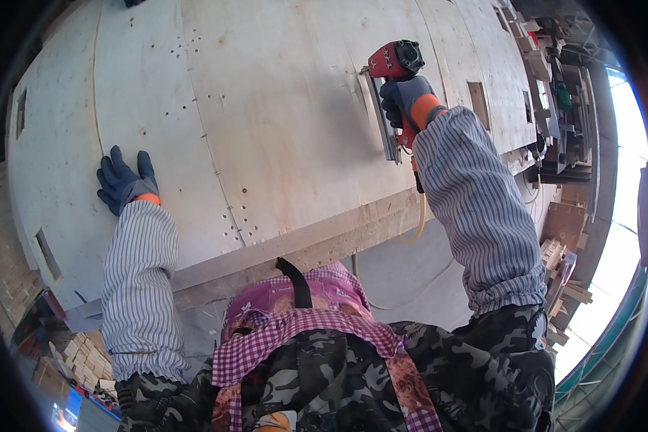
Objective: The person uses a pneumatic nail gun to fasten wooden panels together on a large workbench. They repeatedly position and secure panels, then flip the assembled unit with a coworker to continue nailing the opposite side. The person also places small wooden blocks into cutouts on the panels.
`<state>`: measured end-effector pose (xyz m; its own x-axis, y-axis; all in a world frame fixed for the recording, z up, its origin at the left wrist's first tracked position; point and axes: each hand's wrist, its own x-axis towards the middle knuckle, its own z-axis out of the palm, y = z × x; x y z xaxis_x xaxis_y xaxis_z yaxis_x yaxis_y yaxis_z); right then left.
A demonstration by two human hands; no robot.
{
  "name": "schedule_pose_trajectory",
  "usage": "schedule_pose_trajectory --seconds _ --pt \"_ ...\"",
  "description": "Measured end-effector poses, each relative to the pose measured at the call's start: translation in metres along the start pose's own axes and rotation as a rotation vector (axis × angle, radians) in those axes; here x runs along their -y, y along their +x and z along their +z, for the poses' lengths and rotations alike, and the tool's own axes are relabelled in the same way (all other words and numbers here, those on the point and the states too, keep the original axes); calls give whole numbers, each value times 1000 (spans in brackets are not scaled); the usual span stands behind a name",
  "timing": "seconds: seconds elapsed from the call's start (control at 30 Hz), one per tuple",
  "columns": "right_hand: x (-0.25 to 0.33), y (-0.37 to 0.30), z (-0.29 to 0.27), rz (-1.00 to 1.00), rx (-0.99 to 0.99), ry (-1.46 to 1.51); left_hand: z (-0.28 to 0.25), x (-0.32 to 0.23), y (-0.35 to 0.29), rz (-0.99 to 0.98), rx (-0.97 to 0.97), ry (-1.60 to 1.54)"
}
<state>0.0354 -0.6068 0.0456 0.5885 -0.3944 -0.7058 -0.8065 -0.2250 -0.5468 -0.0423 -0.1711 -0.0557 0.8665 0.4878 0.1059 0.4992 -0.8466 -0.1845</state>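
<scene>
Before me lies a broad wooden panel (281, 129) made of pale boards set side by side, with rows of small dark holes or fastener marks along the seams. My right hand (409, 101), in a blue glove with an orange cuff, grips a red pneumatic nail gun (390, 61). Its long metal magazine points toward me, and its nose is over the panel near a seam; whether it touches the wood cannot be made out. On the left part of the panel my gloved left hand (127, 180) rests flat, fingers spread and holding nothing.
A yellowish air hose (419, 223) hangs from the nail gun over the panel's near edge. Rectangular slots (478, 103) pierce the panel near its sides. Stacked timber (565, 223) stands at the right, with small wood blocks (86, 360) at lower left. My checked apron (302, 331) is close to the edge.
</scene>
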Motion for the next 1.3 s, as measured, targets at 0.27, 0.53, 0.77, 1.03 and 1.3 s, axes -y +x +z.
schedule_pose_trajectory --seconds 0.27,0.53,0.77,1.03,1.3 --pt "-27 -24 -7 -17 7 90 -3 1 -1 -4 29 -23" --pt "-27 -28 -3 -3 -39 15 -3 -1 1 -27 54 17" --pt "-47 -49 -10 39 37 201 -5 -2 1 -36 75 -11" --pt "-44 -51 -13 -58 93 317 -9 -3 1 -44 93 12" --pt "-35 -45 0 -9 36 170 -7 -2 1 -44 106 -10"
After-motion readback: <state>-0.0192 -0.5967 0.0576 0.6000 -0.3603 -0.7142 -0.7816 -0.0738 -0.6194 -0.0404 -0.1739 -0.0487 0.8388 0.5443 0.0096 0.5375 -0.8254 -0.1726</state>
